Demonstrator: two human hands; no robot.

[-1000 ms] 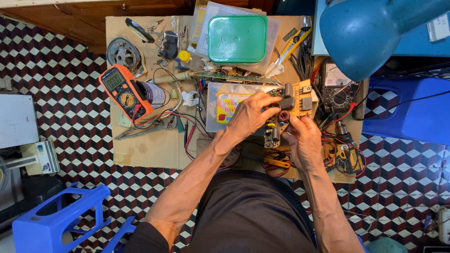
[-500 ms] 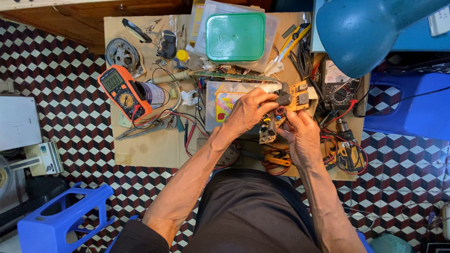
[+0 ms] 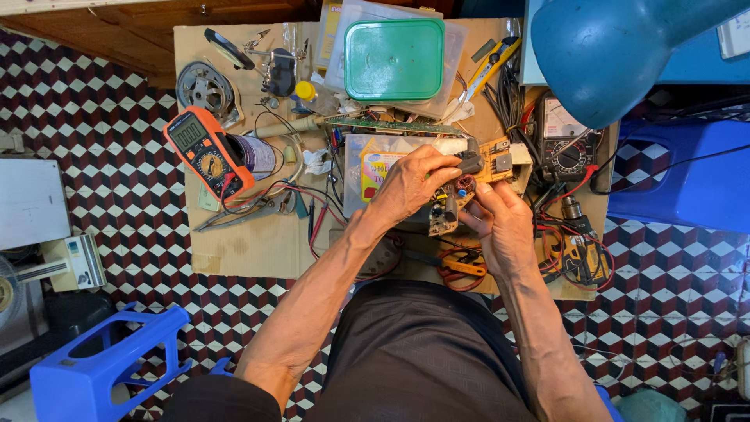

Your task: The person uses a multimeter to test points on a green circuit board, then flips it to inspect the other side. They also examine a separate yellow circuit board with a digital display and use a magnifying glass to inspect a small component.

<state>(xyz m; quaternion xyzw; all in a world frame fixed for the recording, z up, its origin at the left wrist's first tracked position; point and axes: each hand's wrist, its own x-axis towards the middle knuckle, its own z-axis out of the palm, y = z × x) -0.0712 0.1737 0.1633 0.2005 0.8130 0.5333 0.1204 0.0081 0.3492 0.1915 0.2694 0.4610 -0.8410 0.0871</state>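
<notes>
We are holding a tan circuit board [image 3: 476, 184] up over the cardboard work surface [image 3: 250, 242], and compared with a second ago we are keeping it in much the same spot while the grip on it is shifting slightly. Our left hand [image 3: 410, 184] is closing down from above, its fingers wrapped over the board's near-left edge, and the thumb and forefinger are pinching a small dark part [image 3: 469, 164] on top of it; half a second ago those fingers were sitting a little further along the board. Our right hand [image 3: 504, 223] is cupping the board from beneath and to the right, fingers curled shut around its lower edge, so both hands are fully closed on it with no slack showing. The board's far end, with its grey block components, is sticking out beyond the left fingertips toward an analogue meter [image 3: 566, 141]. Just below the grip, yellow-handled pliers [image 3: 461, 270] are lying among red leads. Well off to the left of the grip an orange multimeter [image 3: 207, 152] is resting face up, and beyond the grip a green-lidded box [image 3: 394, 59] is sitting under a blue lamp shade [image 3: 617, 55]. From the tightening pinch, we are judging that the work is concentrating on that one dark part.
</notes>
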